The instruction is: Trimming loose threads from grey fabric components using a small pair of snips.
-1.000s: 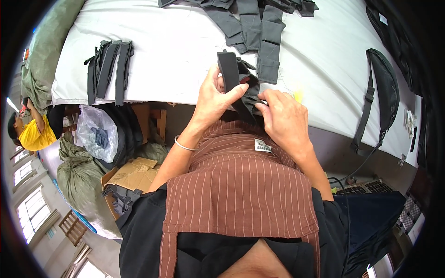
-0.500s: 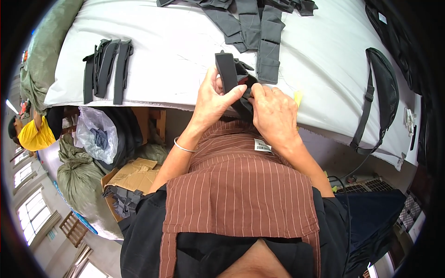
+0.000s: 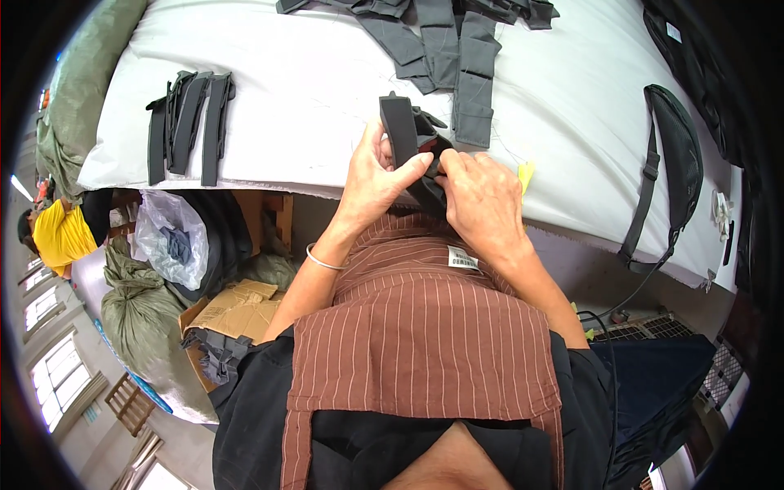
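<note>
Over the near edge of the white-covered table, both hands hold a dark grey folded fabric strip [image 3: 398,131], bent like a waistband piece, with a bit of red showing inside it. My left hand [image 3: 373,175] grips the piece from the left, its thumb pressed along the lower part. The fingers of my right hand [image 3: 480,192] pinch the piece's right side; their tips are partly hidden by the cloth. Just beyond, a pile of similar grey strips [image 3: 474,77] lies spread on the table. At the left lie several folded dark strips [image 3: 189,122] side by side.
A black waist bag [image 3: 682,163] with a strap lies at the right of the table [image 3: 286,106]. Below the left edge stand a clear plastic bag [image 3: 169,237], a cardboard box [image 3: 233,310] with cloth pieces, and a tied green sack [image 3: 143,302]. A person in yellow [image 3: 64,237] is at the far left.
Both hands stay in nearly the same place on the strip; the right fingers have shifted very slightly. The person in yellow at the far left has moved a little.
</note>
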{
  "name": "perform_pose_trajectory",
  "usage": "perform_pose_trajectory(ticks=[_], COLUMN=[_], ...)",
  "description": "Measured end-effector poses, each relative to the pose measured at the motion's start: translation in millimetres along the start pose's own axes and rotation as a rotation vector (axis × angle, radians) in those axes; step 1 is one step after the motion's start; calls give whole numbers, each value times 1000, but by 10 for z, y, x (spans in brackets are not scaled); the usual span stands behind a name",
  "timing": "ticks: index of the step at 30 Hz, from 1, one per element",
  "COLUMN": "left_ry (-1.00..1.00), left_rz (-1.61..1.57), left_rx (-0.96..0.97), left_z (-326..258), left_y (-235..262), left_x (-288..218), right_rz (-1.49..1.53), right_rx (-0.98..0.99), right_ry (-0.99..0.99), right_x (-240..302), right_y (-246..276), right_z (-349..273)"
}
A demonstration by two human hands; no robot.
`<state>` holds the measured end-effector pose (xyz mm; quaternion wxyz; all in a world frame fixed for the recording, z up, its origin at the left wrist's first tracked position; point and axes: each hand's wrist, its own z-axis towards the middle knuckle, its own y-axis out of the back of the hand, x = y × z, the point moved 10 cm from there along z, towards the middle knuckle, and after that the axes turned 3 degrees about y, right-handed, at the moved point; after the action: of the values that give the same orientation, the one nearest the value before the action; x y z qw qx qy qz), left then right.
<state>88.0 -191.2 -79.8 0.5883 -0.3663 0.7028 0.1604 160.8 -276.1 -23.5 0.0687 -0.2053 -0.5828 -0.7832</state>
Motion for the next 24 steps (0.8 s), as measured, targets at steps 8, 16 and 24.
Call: perform_pose_trajectory(ticks=[8,16,24], left_ry=[14,173,247], left_rz=[15,-250,356], left_rx=[-4,154,131], left_z=[-2,-181,-330], left_y=[-15,353,981], left_x=[-7,-363,-639], right_rz=[21,772,421], right_rx=[-15,231,-294], right_ry=[-21,-237,-335], right_x=[-36,-243,-908], right_y=[-6,178,193], right_z=[-2,-109,31])
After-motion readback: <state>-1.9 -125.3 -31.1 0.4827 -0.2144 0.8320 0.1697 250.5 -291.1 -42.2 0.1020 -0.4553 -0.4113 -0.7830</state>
